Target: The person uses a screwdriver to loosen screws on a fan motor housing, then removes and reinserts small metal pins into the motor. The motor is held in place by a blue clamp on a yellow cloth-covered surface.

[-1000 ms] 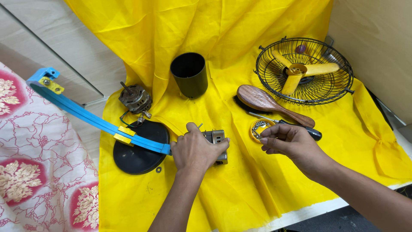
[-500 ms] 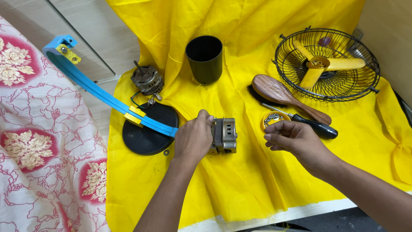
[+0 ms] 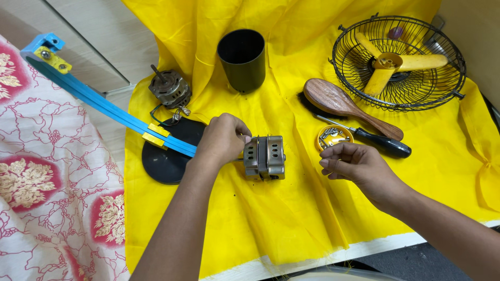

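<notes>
The left hand [image 3: 223, 140] covers the near end of the motor [image 3: 265, 157]. The small parts in the yellow dish [image 3: 333, 137] are too tiny to identify. The right hand [image 3: 354, 165] curls its fingertips out of sight.

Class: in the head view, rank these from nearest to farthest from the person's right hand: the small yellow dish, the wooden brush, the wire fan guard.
From the right hand:
1. Small yellow dish, just above the fingers.
2. Wooden brush, farther up.
3. Wire fan guard, top right corner.

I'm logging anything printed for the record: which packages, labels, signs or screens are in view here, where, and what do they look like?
None show: no package, label, sign or screen.
Closest thing: small round yellow tin, open, small metal parts inside, on the yellow cloth just above the right hand.
</notes>
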